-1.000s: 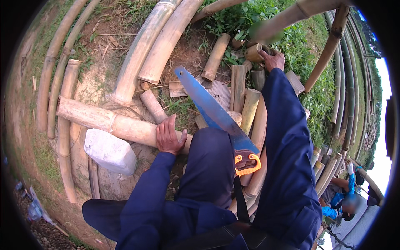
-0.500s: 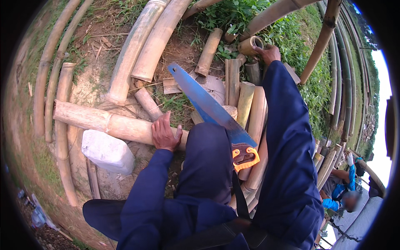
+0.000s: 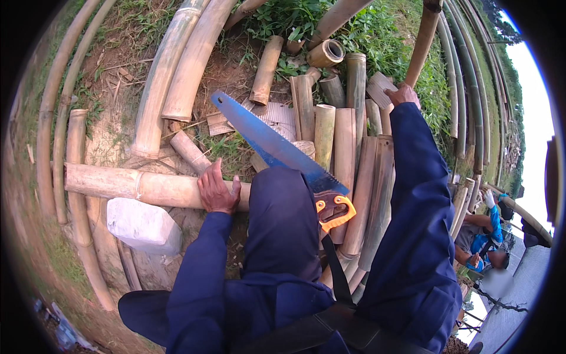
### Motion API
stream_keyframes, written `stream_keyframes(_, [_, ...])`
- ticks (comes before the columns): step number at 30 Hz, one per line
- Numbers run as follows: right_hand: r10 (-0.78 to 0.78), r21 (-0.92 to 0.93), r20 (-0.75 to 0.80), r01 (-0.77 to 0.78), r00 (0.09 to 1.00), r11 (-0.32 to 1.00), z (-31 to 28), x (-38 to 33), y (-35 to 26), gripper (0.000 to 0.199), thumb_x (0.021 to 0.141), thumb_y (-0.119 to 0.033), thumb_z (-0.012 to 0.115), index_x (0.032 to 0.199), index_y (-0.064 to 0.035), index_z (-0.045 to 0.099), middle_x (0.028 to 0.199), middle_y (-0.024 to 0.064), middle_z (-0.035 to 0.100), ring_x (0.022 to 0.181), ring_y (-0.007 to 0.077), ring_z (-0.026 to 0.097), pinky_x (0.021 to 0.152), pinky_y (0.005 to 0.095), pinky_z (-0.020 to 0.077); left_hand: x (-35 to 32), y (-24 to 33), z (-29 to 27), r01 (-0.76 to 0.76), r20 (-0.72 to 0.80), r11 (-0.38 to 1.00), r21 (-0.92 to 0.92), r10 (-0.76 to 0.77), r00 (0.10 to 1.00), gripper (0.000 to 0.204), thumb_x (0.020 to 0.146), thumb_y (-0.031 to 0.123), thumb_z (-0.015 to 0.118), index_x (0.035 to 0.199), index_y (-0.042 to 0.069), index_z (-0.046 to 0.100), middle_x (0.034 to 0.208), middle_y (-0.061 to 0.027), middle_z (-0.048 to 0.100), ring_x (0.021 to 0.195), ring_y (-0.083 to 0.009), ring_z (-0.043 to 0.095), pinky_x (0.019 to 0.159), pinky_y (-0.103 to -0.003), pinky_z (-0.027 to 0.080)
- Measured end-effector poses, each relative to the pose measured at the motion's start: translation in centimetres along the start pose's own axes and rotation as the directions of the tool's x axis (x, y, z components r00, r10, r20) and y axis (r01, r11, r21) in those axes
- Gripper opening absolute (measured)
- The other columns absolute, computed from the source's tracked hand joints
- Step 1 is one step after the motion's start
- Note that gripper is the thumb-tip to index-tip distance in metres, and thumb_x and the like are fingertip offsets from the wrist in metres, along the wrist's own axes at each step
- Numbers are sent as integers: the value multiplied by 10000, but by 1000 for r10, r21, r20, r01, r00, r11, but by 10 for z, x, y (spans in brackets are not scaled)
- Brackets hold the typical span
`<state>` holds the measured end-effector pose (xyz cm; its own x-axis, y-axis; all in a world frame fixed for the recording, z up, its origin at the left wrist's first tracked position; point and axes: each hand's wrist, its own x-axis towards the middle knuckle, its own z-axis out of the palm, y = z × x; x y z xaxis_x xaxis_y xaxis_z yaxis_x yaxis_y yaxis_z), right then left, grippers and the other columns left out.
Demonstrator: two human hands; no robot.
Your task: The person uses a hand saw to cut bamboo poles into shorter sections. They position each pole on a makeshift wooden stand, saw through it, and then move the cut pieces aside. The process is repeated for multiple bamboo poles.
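Note:
My left hand rests with spread fingers on a thick bamboo pole lying crosswise at the left. Out at the upper right, my right hand is closed at the edge of a short split bamboo piece; some of its fingers are hidden. A handsaw with a blue blade and orange-rimmed handle lies slanted beside my raised knee, and neither hand touches it. Between my legs and beyond stand or lie several cut bamboo lengths. A short hollow bamboo section lies near the plants.
A white block-like container stands below the crosswise pole. Long bamboo poles run away at the upper left, and a slanting pole rises by my right hand. Another person in blue sleeves is at the far right.
My right hand has left the hollow bamboo section and moved right to the short split piece. My left hand stays on the pole. The whole view has shifted slightly.

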<state>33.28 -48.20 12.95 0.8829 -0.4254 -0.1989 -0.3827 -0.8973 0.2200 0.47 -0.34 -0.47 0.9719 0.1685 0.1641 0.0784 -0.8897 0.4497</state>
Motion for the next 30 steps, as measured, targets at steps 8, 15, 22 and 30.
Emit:
stream_keyframes(8, [194, 130, -70, -184, 979, 974, 35, 2, -8, 822, 689, -472, 930, 1324, -53, 616, 1306, 188, 694, 1256, 344, 648, 1038, 470, 519, -1, -4, -2, 17, 7, 1000, 7, -17, 1000, 685, 891, 408, 641, 1441, 22, 506, 1240, -173, 620, 1164, -336, 581, 1036, -474, 417])
stream_keyframes(15, [387, 449, -172, -278, 906, 849, 83, 43, 48, 609, 694, -410, 927, 1176, -86, 742, 1272, 155, 719, 1208, 342, 671, 1038, 444, 526, 2, 3, -4, 15, 45, 1000, -3, -15, 999, 685, 892, 403, 641, 1446, 25, 502, 1276, -161, 617, 1177, -328, 577, 1049, -474, 410])
stream_keyframes(22, [190, 557, -428, 92, 883, 826, 17, 9, 26, 403, 825, -287, 809, 1140, -39, 768, 1005, 129, 792, 955, 276, 758, 904, 405, 572, -3, -1, -3, 34, 20, 999, 19, -34, 999, 692, 891, 400, 647, 1455, 29, 494, 1286, -162, 613, 1192, -332, 569, 1056, -481, 405])
stream_keyframes(30, [54, 837, 231, -170, 971, -520, 39, 13, -41, 90, 946, -29, 676, 1016, -19, 620, 816, 41, 569, 597, 126, 501, 516, 263, 414, 0, 2, -3, 32, 47, 999, -15, -31, 998, 687, 896, 400, 644, 1454, 29, 493, 1293, -171, 611, 1203, -336, 562, 1079, -489, 394])
